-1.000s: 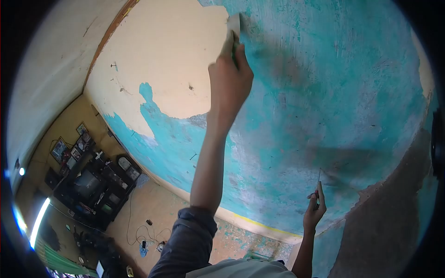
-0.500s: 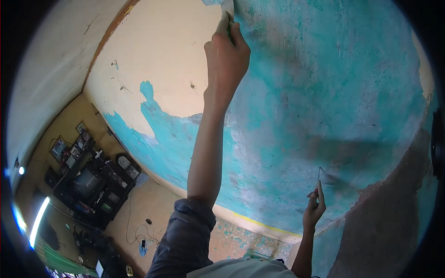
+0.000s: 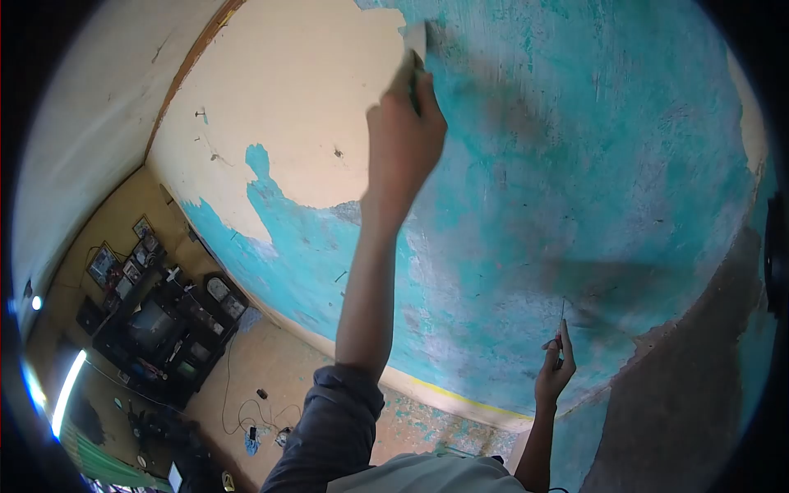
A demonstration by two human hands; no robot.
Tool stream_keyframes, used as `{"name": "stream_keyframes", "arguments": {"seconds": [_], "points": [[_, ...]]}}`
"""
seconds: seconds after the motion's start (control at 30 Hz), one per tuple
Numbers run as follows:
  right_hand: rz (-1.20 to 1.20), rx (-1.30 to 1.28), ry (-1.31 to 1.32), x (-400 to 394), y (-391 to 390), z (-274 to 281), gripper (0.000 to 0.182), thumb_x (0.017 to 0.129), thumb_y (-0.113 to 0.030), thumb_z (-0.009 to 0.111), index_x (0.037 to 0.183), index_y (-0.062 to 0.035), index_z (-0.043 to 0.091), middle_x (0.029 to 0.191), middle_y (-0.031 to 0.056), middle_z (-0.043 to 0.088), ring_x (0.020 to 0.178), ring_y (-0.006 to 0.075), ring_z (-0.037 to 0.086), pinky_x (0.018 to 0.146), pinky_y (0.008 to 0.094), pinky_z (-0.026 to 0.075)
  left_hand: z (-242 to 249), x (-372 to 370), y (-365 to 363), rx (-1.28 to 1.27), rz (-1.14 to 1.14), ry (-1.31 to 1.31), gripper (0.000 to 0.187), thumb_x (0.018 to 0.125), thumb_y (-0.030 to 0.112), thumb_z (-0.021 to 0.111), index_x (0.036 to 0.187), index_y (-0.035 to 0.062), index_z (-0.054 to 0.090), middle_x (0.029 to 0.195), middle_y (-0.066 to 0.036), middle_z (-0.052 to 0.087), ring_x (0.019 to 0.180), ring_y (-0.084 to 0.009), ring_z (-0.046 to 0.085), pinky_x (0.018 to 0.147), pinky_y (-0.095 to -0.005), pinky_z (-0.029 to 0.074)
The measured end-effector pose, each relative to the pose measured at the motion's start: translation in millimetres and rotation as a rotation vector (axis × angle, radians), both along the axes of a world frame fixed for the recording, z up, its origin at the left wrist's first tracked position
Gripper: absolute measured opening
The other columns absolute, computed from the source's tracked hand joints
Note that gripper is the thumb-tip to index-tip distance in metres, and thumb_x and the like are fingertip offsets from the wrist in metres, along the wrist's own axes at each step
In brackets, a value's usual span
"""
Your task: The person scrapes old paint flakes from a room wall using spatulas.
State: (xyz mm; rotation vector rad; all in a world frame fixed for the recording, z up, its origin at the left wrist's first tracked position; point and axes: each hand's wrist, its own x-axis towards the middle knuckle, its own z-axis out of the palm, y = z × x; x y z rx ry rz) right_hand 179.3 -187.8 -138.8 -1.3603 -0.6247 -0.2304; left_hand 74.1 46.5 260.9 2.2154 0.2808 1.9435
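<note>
My left hand (image 3: 405, 144) is raised high, its fingers closed on a flat scraper (image 3: 417, 39). The scraper's blade is against the wall at the ragged edge between the cream paint (image 3: 304, 90) and the turquoise, scraped surface (image 3: 509, 205). Lower at the right, my right hand (image 3: 556, 370) grips a thin tool (image 3: 560, 333) with a reddish handle. This tool's slender end points up near the turquoise wall; whether it touches is unclear.
A dark cabinet (image 3: 187, 361) with a television (image 3: 152, 322) stands at the lower left. Cables (image 3: 238, 423) and small items lie on the floor (image 3: 271, 361), with paint flakes along the wall's foot. A bare grey patch (image 3: 682, 386) is at the right.
My left hand and the scraper have moved down slightly. A small dark sliver now shows left of my left forearm. My right hand has barely shifted.
</note>
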Motion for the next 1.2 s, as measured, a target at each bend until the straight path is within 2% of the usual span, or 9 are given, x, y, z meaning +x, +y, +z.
{"name": "stream_keyframes", "arguments": {"seconds": [0.03,0.07,0.3,0.43,0.6,0.73,0.9,1.1,1.2], "points": [[0.003,0.0,0.0,1.2,0.5,-1.0,0.043,0.108,-0.007,0.052,0.149,-0.0001,0.058,0.096,0.0039,0.065,0.084,0.0103,0.055,0.078,0.0251,0.048,-6.1,1.6,-1.7,0.155,0.033,-0.05,0.043,0.108,0.015,0.05,0.143,-0.0084,0.056,0.074,-0.023,0.07,0.059,-0.0343,0.069,0.057,-0.042,0.051],[0.004,-0.002,0.002,1.9,0.6,-1.5,0.043,0.108,-0.008,0.052,0.149,0.0002,0.058,0.098,0.0042,0.065,0.084,0.0104,0.055,0.078,0.0256,0.048,-9.7,0.7,-2.1,-0.141,-0.023,0.06,0.047,0.109,0.027,0.051,0.144,-0.0031,0.059,0.132,-0.027,0.069,0.124,-0.0385,0.067,0.102,-0.0436,0.053],[0.006,0.002,0.007,-0.9,2.2,3.0,0.043,0.109,-0.01,0.052,0.15,0.001,0.057,0.101,0.0053,0.067,0.085,0.0114,0.055,0.079,0.0268,0.049,39.4,-23.5,-14.6,-0.225,-0.017,0.184,0.045,0.108,0.027,0.053,0.143,-0.0003,0.061,0.12,-0.026,0.074,0.117,-0.0391,0.071,0.098,-0.0438,0.055],[0.006,0.03,0.016,0.0,3.5,0.6,0.042,0.107,-0.005,0.053,0.148,0.0001,0.059,0.098,0.0055,0.064,0.085,0.012,0.057,0.081,0.029,0.051,-2.1,-12.2,-18.9,-0.125,-0.006,0.118,0.041,0.108,0.024,0.053,0.138,-0.0013,0.064,0.117,-0.026,0.074,0.116,-0.0393,0.071,0.099,-0.0438,0.056],[0.001,0.0,0.016,0.5,1.3,2.9,0.042,0.107,-0.006,0.053,0.148,0.0002,0.059,0.098,0.0059,0.065,0.085,0.0124,0.058,0.081,0.0292,0.051,28.3,-19.0,-25.7,-0.196,0.05,0.208,0.042,0.108,0.023,0.053,0.139,-0.0025,0.063,0.113,-0.026,0.075,0.105,-0.0392,0.075,0.092,-0.043,0.057],[0.014,0.002,0.021,-1.1,-1.8,2.3,0.042,0.108,-0.006,0.05,0.149,0.0006,0.058,0.098,0.0044,0.063,0.086,0.0114,0.056,0.08,0.0269,0.05,-5.6,-7.7,-12.7,-0.111,0.111,0.106,0.042,0.108,0.024,0.053,0.139,-0.0031,0.063,0.105,-0.026,0.076,0.095,-0.0369,0.077,0.085,-0.0418,0.057],[0.011,0.018,-0.016,3.6,0.2,3.4,0.041,0.107,-0.007,0.053,0.148,0.0004,0.059,0.096,0.0055,0.064,0.084,0.0126,0.057,0.081,0.0298,0.051,25.9,-19.1,-20.9,-0.22,0.067,0.217,0.044,0.108,0.024,0.052,0.143,-0.0013,0.061,0.112,-0.027,0.075,0.101,-0.0359,0.077,0.088,-0.0427,0.057],[0.034,-0.001,0.009,-0.5,-0.1,0.3,0.041,0.107,-0.005,0.052,0.147,0.0011,0.059,0.095,0.0053,0.064,0.084,0.0124,0.057,0.08,0.0291,0.051,-7.6,-16.5,-5.1,-0.141,0.042,0.117,0.044,0.108,0.026,0.053,0.143,0.0005,0.062,0.104,-0.023,0.077,0.093,-0.0331,0.077,0.085,-0.0413,0.057],[0.03,0.009,-0.019,1.4,3.9,-1.9,0.041,0.107,-0.005,0.053,0.148,0.0008,0.059,0.095,0.005,0.064,0.084,0.0121,0.057,0.08,0.0287,0.05,21.6,-16.6,-2.2,-0.168,0.021,0.128,0.044,0.108,0.025,0.052,0.144,0.0021,0.061,0.11,-0.026,0.076,0.104,-0.0357,0.076,0.092,-0.0441,0.057]]}}
